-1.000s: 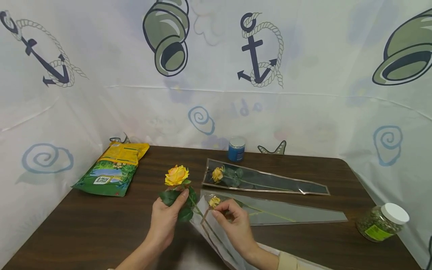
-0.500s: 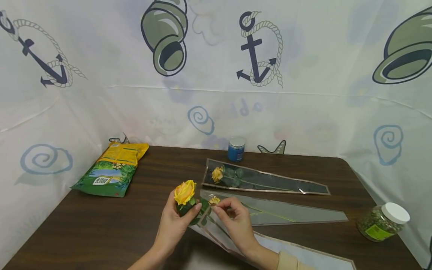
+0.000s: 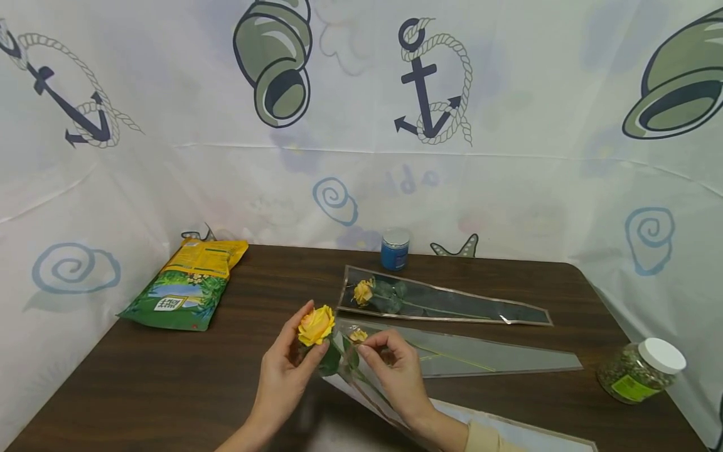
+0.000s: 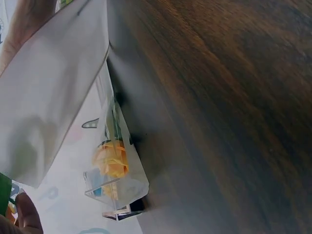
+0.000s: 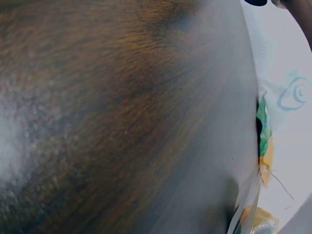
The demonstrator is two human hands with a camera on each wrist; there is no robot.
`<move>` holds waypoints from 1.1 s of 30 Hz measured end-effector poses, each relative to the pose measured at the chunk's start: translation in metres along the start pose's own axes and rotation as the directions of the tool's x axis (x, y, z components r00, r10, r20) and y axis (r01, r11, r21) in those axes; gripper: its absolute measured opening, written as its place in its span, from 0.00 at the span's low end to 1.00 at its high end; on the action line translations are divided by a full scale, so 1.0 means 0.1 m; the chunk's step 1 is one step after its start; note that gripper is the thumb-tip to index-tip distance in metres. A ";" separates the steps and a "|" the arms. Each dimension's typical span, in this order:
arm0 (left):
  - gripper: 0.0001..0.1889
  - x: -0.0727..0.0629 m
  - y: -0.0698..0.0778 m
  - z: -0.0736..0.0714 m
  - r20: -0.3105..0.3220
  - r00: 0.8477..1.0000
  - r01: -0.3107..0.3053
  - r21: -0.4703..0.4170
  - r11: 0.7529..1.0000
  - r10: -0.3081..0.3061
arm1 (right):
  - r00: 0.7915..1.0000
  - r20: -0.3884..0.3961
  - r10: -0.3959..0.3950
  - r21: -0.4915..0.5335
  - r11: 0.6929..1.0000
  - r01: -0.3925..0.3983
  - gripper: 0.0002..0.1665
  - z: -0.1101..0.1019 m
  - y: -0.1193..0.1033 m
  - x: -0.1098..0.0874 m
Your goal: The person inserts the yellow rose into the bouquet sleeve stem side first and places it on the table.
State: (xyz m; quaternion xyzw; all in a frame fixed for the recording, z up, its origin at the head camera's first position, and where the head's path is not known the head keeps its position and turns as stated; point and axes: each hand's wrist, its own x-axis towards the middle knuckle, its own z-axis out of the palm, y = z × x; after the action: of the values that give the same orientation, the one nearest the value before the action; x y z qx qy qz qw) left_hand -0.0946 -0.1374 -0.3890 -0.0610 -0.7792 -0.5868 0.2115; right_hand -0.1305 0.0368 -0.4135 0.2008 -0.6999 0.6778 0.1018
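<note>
My left hand holds a yellow rose just under its bloom, thumb at the front and fingers behind. Green leaves hang below the bloom, at the mouth of a long flower sleeve with a brownish border. The stem runs down into that sleeve, partly hidden behind my right hand. With thumb and forefinger, the right hand pinches the sleeve's upper edge. In the left wrist view, the whitish sleeve slants across the upper left, and the left thumb shows at the bottom corner.
Behind the hands lie two sleeved roses, one in a dark sleeve and one in a pale sleeve. A blue jar stands at the back. A green-yellow bag is left; a white-lidded jar is right.
My left hand has moved right and slightly down with the rose, bringing its leaves to the sleeve's mouth. The sleeve's far end has swung into view at lower right; the right hand keeps its pinch.
</note>
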 end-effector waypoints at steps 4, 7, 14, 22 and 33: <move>0.26 -0.02 -0.01 0.01 -0.012 0.999 -0.030 0.091 0.995 0.031 | 1.000 -0.013 0.009 -0.014 1.000 -0.009 0.03 0.00 0.00 0.00; 0.23 -0.04 -0.01 0.00 -0.003 0.999 -0.041 0.140 0.989 0.042 | 1.000 -0.024 0.013 -0.021 1.000 -0.013 0.03 0.00 0.01 0.00; 0.16 -0.08 -0.04 -0.02 0.068 0.998 -0.028 0.218 0.976 0.014 | 0.999 -0.039 0.014 -0.039 0.999 -0.015 0.03 -0.01 0.01 0.00; 0.10 -0.09 -0.03 -0.05 0.170 0.983 0.026 0.227 0.974 -0.066 | 1.000 -0.028 0.008 -0.036 0.999 -0.009 0.03 -0.02 -0.01 0.00; 0.17 -0.07 0.00 -0.08 0.315 0.929 0.092 0.314 0.945 -0.195 | 1.000 0.008 -0.021 -0.041 0.999 0.021 0.03 -0.02 0.00 0.00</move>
State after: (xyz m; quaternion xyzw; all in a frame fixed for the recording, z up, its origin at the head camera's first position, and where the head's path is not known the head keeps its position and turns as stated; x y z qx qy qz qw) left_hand -0.0858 -0.1442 -0.3903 -0.0722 -0.8847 -0.4591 0.0360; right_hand -0.1306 0.0383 -0.4132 0.2083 -0.7121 0.6614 0.1104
